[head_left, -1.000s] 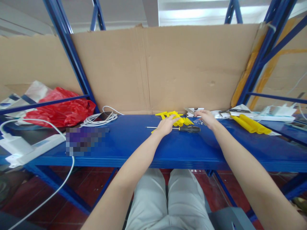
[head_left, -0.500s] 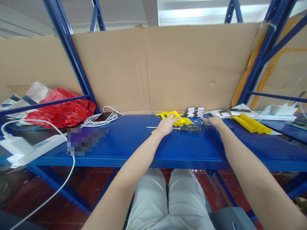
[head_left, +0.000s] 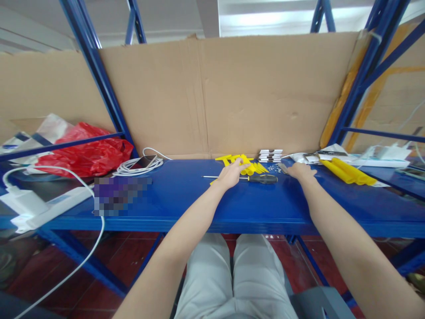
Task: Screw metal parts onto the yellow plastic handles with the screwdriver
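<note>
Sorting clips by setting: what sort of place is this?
Probably a makeshift workbench in a workshop or storeroom: a blue metal shelf forms the tabletop, a cardboard sheet backs it, and a screwdriver lies near yellow parts.

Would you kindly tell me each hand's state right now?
Left hand: at the yellow pieces; grip cannot be told.
Right hand: by a small grey piece; grip cannot be told.
</note>
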A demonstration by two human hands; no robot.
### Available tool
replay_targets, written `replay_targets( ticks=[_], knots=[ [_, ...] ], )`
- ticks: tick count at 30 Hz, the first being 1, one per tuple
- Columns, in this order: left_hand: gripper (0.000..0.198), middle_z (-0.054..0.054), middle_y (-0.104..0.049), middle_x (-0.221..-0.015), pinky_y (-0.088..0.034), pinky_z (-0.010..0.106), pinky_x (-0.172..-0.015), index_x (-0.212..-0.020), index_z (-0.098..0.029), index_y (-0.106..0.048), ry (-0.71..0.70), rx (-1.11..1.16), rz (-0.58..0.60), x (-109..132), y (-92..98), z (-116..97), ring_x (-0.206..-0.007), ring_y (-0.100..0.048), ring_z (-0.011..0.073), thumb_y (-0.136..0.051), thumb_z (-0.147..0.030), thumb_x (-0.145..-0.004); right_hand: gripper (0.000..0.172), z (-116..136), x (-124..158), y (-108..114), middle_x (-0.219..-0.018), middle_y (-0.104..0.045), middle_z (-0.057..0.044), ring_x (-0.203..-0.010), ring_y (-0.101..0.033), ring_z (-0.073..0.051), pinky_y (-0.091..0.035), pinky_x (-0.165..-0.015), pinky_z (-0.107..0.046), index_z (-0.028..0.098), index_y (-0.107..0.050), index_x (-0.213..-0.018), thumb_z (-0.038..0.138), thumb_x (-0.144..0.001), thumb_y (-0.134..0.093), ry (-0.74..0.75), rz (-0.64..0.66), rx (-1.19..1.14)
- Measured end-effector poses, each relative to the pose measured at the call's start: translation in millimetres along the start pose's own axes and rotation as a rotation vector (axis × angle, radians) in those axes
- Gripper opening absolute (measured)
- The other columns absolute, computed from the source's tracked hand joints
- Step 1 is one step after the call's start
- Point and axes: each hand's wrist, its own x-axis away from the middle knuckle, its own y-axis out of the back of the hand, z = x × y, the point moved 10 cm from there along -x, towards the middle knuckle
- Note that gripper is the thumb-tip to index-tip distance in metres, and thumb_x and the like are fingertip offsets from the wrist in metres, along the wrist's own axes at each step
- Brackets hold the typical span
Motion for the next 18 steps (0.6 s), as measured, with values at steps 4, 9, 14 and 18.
replay_targets(
  ticks=[4, 9, 14, 18],
  knots=[
    [0.057, 0.010, -0.051, -0.150, -0.054, 0.035, -0.100, -0.148, -0.030, -0.055, -0.012, -0.006, -0.014, -0.7, -0.4, -0.9, -0.117, -0.066, 0.0224, -0.039, -0.008, -0.097, 0.049, 42.8, 16.3, 15.3, -0.136, -0.062, -0.024, -0.130, -0.055, -0.037, -0.046, -0.105, -0.053, 0.009, -0.065, -0.131, 0.033, -0.092, -0.047, 0.228, -0.045, 0.033],
    [0.058, 0.010, -0.053, -0.150, -0.054, 0.034, -0.102, -0.148, -0.029, -0.056, -0.034, -0.007, -0.029, -0.9, 0.2, -5.2, -0.123, -0.064, 0.0227, -0.040, -0.007, -0.096, 0.057, 111.1, 56.9, 20.5, -0.147, -0.057, -0.018, -0.134, -0.052, -0.036, -0.046, -0.106, -0.055, 0.016, -0.054, -0.149, 0.029, -0.093, -0.047, 0.707, -0.102, -0.066],
    [0.058, 0.009, -0.055, -0.152, -0.051, 0.037, -0.108, -0.146, -0.026, -0.057, -0.131, 0.047, -0.064, -1.9, 0.3, -14.5, -0.134, -0.059, 0.0225, -0.039, -0.004, -0.095, 0.056, 145.4, 88.1, 11.5, -0.152, -0.055, -0.014, -0.138, -0.052, -0.032, -0.045, -0.108, -0.053, 0.022, -0.058, -0.147, 0.015, -0.093, -0.045, 0.970, -0.101, -0.048],
    [0.061, 0.008, -0.057, -0.152, -0.044, 0.039, -0.117, -0.148, -0.025, -0.054, -0.220, 0.103, -0.099, -3.7, -2.0, -21.1, -0.141, -0.053, 0.0197, -0.040, -0.003, -0.093, 0.056, 150.8, 90.5, 13.8, -0.140, -0.066, -0.013, -0.131, -0.059, -0.028, -0.046, -0.108, -0.049, 0.020, -0.070, -0.133, 0.003, -0.086, -0.045, 1.065, -0.111, -0.098]
  ],
)
